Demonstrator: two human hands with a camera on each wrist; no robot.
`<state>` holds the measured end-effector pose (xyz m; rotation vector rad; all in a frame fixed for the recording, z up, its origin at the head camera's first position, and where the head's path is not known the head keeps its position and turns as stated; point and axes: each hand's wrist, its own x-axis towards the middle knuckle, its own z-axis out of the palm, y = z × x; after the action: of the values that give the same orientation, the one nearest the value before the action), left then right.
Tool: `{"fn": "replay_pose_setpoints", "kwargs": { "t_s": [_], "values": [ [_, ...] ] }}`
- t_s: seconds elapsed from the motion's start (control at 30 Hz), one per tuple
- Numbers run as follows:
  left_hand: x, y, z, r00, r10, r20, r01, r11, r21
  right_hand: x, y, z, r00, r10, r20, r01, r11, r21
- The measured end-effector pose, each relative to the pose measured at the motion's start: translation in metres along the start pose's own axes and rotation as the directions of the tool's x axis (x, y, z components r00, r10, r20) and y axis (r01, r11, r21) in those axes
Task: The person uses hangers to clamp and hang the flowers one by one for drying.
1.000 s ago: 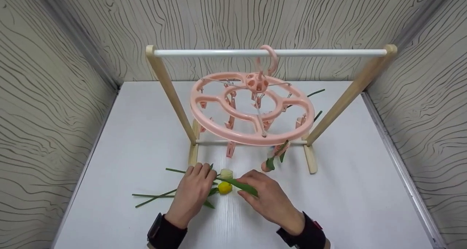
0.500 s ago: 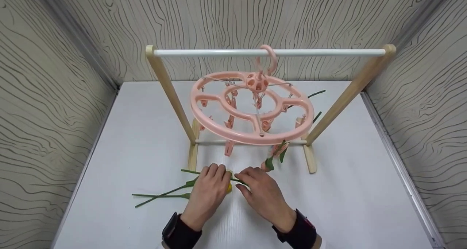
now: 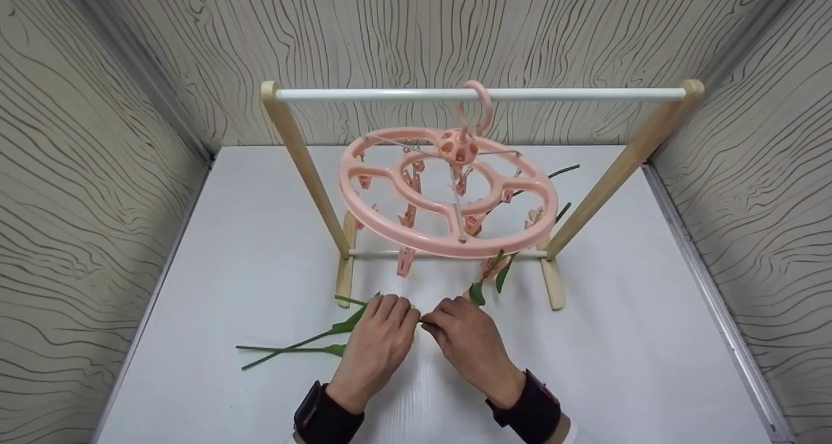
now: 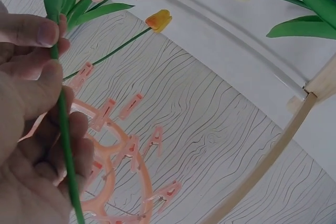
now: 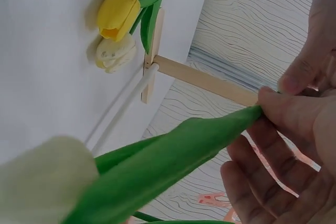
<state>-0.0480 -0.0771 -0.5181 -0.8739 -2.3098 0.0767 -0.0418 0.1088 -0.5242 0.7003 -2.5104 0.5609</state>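
Left hand: the left hand (image 3: pixel 380 346) lay knuckles-up on the white table (image 3: pixel 214 281), its fingers curled round a green tulip stem (image 4: pixel 65 145), thumb pressing it.
Right hand: the right hand (image 3: pixel 471 343), just beside the left with fingertips nearly meeting, pinched the tip of a green leaf (image 5: pixel 168 163).
Stems: two more stems (image 3: pixel 286 348) trailed out from under the left hand, to its left.
Blooms: a yellow tulip (image 5: pixel 118 14) and a cream tulip (image 5: pixel 113 52) lay touching.
Beyond the hands: a pink clip hanger (image 3: pixel 448 197) hung from a wooden rack (image 3: pixel 305 164); a tulip (image 3: pixel 487 278) dangled from a clip just above the right hand.
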Motion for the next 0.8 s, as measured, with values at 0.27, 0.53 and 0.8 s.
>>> {"fn": "replay_pose_setpoints", "kwargs": {
  "t_s": [0.27,0.53,0.8],
  "values": [
    [-0.006,-0.002,-0.003,0.973,-0.051,-0.225,-0.018,0.955,-0.294,-0.004,0.007,-0.001,0.993,0.120,-0.009,-0.116,0.973,0.201],
    [-0.007,-0.006,-0.010,0.911,-0.379,-0.160,0.172,0.704,-0.689,-0.006,0.008,-0.004,0.966,0.254,0.055,-0.256,0.889,0.381],
    [0.005,-0.013,-0.015,0.807,-0.580,0.111,0.297,0.237,-0.925,-0.002,0.003,-0.007,0.925,0.348,0.152,-0.369,0.728,0.578]
  ]
}}
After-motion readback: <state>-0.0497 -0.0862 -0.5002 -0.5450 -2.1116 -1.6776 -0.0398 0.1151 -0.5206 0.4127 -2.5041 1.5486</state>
